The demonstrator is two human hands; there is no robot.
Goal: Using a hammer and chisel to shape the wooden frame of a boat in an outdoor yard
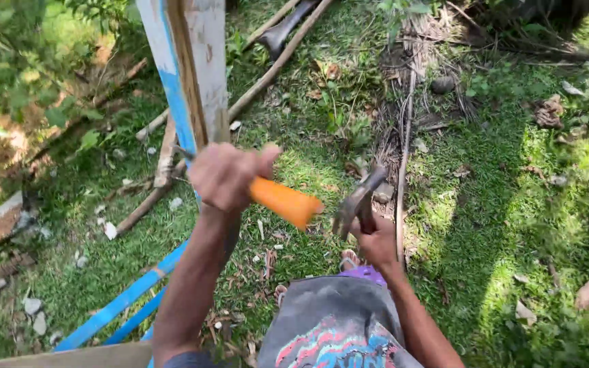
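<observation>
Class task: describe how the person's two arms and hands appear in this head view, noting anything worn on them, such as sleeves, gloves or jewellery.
Both arms are bare from the bottom edge of the picture to the fingers: no sleeves show. The left hand and the right hand wear no gloves, and no watch, ring or bracelet is visible on either. Below them hangs a grey shirt with a pink and blue print.

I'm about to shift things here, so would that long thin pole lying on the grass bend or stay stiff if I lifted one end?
The pole looks like slim, bare wood, so probably stiff with slight flex. Being round, it may roll on the grass.
</observation>
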